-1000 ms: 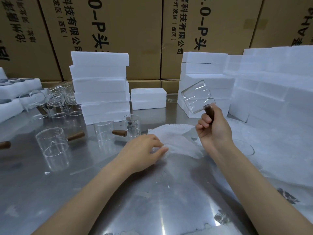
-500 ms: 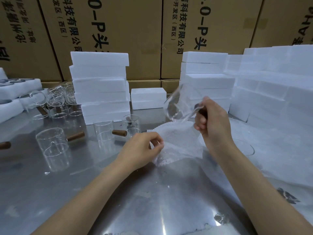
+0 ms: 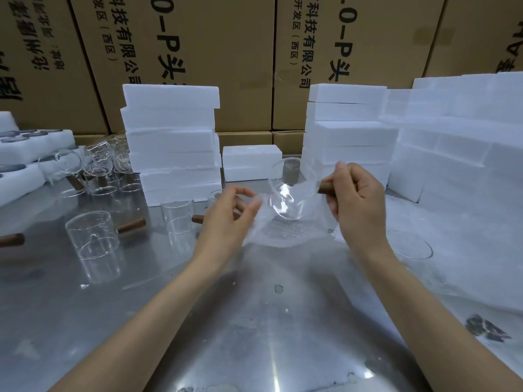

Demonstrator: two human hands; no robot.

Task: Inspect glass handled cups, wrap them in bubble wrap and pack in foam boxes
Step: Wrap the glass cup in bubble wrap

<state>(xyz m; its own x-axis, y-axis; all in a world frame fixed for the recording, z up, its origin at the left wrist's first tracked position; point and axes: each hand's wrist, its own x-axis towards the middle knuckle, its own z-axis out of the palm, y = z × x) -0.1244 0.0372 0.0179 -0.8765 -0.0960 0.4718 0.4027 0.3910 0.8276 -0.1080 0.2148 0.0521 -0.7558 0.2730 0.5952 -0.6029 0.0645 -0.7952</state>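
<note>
My right hand (image 3: pixel 360 202) grips the clear glass cup (image 3: pixel 285 193) by its brown wooden handle (image 3: pixel 325 188), tilted, at 12 o'clock above the steel counter (image 3: pixel 254 321). My left hand (image 3: pixel 226 216) pinches the translucent bubble wrap sheet (image 3: pixel 283 230) under it.

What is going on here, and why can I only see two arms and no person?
The camera sits on the person's head and looks down, so you see only their arms, as if through their eyes. No machine here, just two bare hands.

The right hand holds a glass cup by its brown handle, tipped on its side above the metal table. The left hand pinches a sheet of bubble wrap and lifts it up under the cup, ready to wrap it.

More cups wait on the table to the left. Behind them stand piles of white foam boxes, where wrapped cups go. At the very back are big brown cartons.
</note>
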